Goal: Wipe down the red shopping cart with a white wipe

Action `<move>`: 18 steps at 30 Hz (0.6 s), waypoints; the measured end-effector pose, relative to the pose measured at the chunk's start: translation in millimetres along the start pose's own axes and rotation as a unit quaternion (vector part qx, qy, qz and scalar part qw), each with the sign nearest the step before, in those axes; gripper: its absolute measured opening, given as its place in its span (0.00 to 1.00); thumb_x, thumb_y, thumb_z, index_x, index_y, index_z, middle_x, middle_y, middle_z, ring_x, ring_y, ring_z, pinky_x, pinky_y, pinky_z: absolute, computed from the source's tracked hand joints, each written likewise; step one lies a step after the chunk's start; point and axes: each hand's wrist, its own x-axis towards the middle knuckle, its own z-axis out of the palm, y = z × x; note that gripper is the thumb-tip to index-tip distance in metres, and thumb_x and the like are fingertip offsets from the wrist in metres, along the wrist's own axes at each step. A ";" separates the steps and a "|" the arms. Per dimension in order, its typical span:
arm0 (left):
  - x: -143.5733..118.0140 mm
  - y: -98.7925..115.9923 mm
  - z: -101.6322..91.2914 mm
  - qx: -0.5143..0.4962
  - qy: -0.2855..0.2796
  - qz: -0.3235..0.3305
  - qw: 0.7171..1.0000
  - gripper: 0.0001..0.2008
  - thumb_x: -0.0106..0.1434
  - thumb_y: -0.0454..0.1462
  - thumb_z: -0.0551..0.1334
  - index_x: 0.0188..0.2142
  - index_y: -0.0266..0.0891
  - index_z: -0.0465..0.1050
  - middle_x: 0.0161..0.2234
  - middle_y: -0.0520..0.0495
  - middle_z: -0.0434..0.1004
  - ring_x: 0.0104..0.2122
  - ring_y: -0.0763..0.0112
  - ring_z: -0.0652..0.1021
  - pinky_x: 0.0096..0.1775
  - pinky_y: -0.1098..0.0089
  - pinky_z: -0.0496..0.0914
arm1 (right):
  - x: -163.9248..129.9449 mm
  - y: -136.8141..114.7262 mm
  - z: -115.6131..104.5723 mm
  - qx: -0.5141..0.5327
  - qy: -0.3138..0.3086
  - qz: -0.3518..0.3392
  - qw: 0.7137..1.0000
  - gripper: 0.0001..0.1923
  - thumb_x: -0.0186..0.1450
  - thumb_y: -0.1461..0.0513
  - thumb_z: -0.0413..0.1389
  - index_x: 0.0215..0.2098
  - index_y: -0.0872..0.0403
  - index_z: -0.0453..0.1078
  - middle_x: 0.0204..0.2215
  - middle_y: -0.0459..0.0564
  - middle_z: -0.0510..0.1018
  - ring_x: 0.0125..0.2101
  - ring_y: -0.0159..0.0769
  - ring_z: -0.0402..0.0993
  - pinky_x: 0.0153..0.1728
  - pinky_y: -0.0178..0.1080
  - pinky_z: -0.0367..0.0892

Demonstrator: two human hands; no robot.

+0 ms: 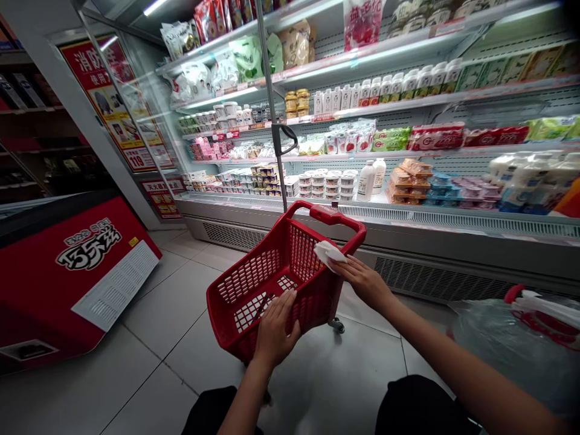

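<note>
Your knees in dark trousers fill the bottom edge of the frame, and just above them your two hands work on a red basket. Your left hand grips the near rim of the basket at the lower centre, fingers curled over the edge. Your right hand presses a white cloth against the right rim of the basket, fingers flat and close together on the cloth. You see the basket tilted on the tiled floor, with its handle toward the cooler shelves in the upper half. At the left stands a red freezer, and at the lower right a clear plastic bag.
</note>
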 end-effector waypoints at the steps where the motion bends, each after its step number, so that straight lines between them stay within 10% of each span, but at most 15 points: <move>1: -0.2 0.0 -0.5 -0.003 0.005 0.001 1.000 0.36 0.67 0.34 0.57 0.73 0.46 0.50 0.69 0.46 0.64 0.67 0.59 0.67 0.66 0.53 0.64 | -0.2 3.0 -1.5 0.000 -0.001 -0.006 1.000 0.37 0.68 0.74 0.45 0.73 0.49 0.55 0.65 0.48 0.71 0.63 0.39 0.68 0.69 0.49 0.59; 8: -2.2 0.6 2.0 -0.004 0.026 0.000 1.000 0.36 0.66 0.32 0.56 0.72 0.47 0.52 0.68 0.47 0.66 0.66 0.59 0.69 0.65 0.53 0.66 | -7.5 85.3 -14.0 -0.062 0.034 0.115 0.991 0.39 0.65 0.76 0.43 0.72 0.51 0.58 0.65 0.51 0.71 0.62 0.41 0.71 0.68 0.52 0.60; 18: -3.0 1.4 0.9 0.007 0.026 0.002 1.000 0.38 0.64 0.31 0.57 0.72 0.46 0.53 0.68 0.48 0.66 0.66 0.60 0.69 0.66 0.54 0.66 | 0.4 17.4 -4.5 0.019 0.001 0.007 1.000 0.37 0.67 0.74 0.45 0.71 0.48 0.59 0.65 0.47 0.71 0.63 0.38 0.69 0.68 0.49 0.61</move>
